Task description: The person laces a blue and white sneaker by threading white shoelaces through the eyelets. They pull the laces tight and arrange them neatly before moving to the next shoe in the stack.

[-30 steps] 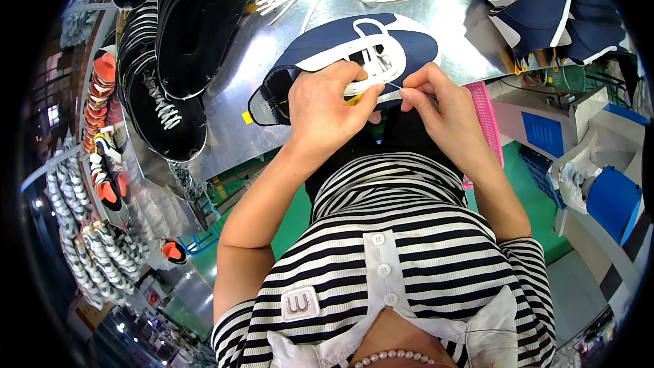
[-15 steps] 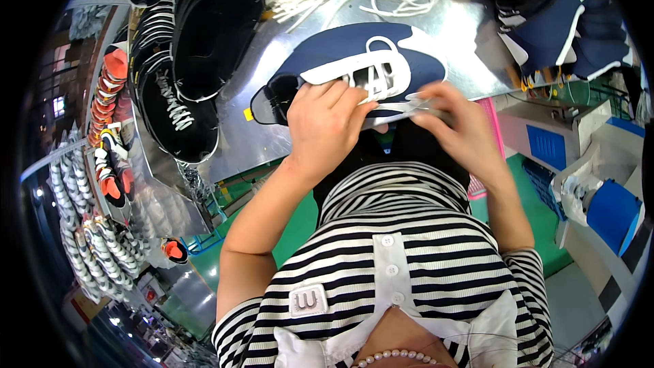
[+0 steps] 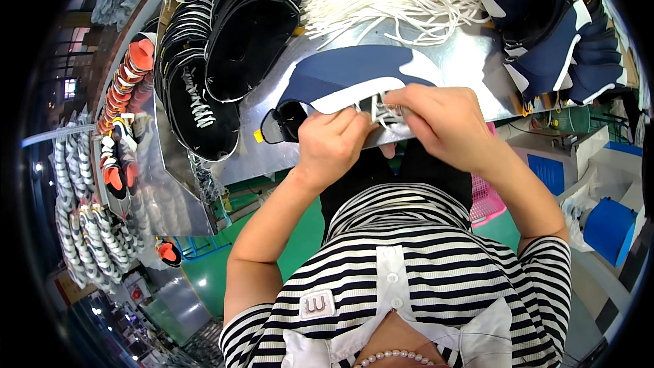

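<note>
A navy shoe upper with white trim [image 3: 361, 68] lies across the metal tabletop near its front edge, toe to the right. A white shoelace [image 3: 383, 114] runs across its eyelet opening. My left hand [image 3: 332, 143] is closed on the near side of the upper, its fingertips by the eyelets. Over the front of the opening, my right hand [image 3: 446, 123] has its thumb and fingers pinched together at the lace. The fingers cover part of the lacing, and the upper's near side is mostly hidden.
Loose white shoelaces [image 3: 402, 0] lie heaped at the back. Stacked black uppers [image 3: 252, 48] stand on the left, navy uppers [image 3: 545, 61] on the right. A pink basket [image 3: 487, 201] sits below the table's right side. Orange-lined shoe parts [image 3: 129, 82] line the far left.
My right hand has moved left from beside the toe onto the lacing. The upper is tilted more toward me, and its raised lace loop no longer shows. The whole view has shifted slightly.
</note>
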Demonstrator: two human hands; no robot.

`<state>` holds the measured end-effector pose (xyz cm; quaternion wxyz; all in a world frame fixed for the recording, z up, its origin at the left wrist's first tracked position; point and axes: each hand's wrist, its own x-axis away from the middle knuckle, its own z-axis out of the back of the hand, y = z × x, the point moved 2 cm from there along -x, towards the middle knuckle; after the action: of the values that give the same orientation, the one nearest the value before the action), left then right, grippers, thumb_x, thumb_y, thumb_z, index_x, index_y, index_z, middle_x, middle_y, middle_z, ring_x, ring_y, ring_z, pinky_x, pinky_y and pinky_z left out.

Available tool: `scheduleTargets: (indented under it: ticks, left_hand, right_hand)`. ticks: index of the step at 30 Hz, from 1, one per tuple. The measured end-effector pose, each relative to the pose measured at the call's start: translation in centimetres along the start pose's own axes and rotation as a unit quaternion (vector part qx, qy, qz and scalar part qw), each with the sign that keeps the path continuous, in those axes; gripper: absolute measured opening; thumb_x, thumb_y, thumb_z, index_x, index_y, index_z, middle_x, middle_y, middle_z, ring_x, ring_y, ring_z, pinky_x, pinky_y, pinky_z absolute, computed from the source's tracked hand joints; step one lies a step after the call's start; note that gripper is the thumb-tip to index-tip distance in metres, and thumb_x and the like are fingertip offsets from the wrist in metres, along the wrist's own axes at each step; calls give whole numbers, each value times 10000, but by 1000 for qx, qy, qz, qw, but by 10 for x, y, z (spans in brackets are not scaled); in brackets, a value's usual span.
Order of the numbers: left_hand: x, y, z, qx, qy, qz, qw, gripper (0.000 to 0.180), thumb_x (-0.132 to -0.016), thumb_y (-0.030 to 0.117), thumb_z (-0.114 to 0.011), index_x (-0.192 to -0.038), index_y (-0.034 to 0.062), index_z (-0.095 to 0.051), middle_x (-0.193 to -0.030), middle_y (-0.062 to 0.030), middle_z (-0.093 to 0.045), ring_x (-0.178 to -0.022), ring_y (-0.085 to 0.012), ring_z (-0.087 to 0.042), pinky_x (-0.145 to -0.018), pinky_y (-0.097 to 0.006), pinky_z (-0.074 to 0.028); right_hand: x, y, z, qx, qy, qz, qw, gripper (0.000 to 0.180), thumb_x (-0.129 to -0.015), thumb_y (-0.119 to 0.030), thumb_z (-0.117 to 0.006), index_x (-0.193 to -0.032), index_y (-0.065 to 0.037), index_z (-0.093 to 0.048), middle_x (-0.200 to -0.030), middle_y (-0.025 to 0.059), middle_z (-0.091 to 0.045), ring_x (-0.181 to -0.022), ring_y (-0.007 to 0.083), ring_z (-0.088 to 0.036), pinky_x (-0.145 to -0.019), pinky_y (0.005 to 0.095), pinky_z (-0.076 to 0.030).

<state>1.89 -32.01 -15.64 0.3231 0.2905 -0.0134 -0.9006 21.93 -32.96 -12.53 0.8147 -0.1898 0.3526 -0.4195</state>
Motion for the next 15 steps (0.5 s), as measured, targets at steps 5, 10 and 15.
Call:
scheduleTargets:
  ticks: [5,10,15]
  left_hand:
    - [-5,1,-3,19,17,-13,1000,208,-677,58,-796,-835,63,-661,-730,-40,-611,-640,-203,-595,-534,-311,-453]
    - [-2,0,-9,38,39,1,999,217,-668,26,-793,-834,44,-654,-702,-58,-574,-671,-212,-585,-547,-323,-465]
    - [-3,-1,-12,60,24,0,998,213,-668,37,-800,-817,47,-648,-689,-55,-567,-656,-218,-576,-547,-326,-456]
  right_hand:
    - [-8,3,-21,79,-64,0,995,232,-814,-59,-633,-1043,-68,-602,-798,88,-673,-698,279,-669,-572,364,-501]
    - [-9,8,-27,146,-129,-124,973,155,-892,-117,-604,-1035,-64,-574,-748,102,-663,-708,324,-662,-591,413,-493]
    - [-25,27,-24,-66,-165,-250,952,214,-822,-143,-725,-1006,-51,-663,-860,120,-711,-793,266,-693,-715,347,-530]
